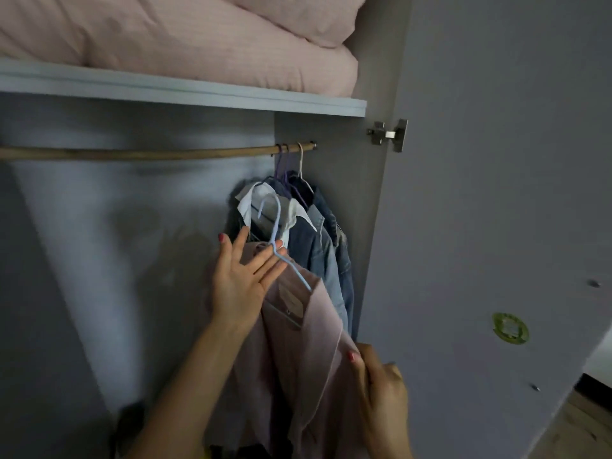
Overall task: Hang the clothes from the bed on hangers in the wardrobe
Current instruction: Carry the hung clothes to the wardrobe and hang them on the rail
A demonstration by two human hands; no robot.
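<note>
Garment: pink shirt (318, 342) on blue hanger (276, 233), below rod (149, 154), not yet hooked. L hand (240, 279) fingers spread, hanger neck between 2 fingers. R hand (381, 389) pinches shirt edge. Fabric soft, light, slips off shoulders; lift by hanger neck.

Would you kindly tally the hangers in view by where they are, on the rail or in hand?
On the rail: 3 hooks at its right end
In hand, off the rail: 1, the light blue hanger carrying the pink garment, resting on the left hand
Total: 4
</note>
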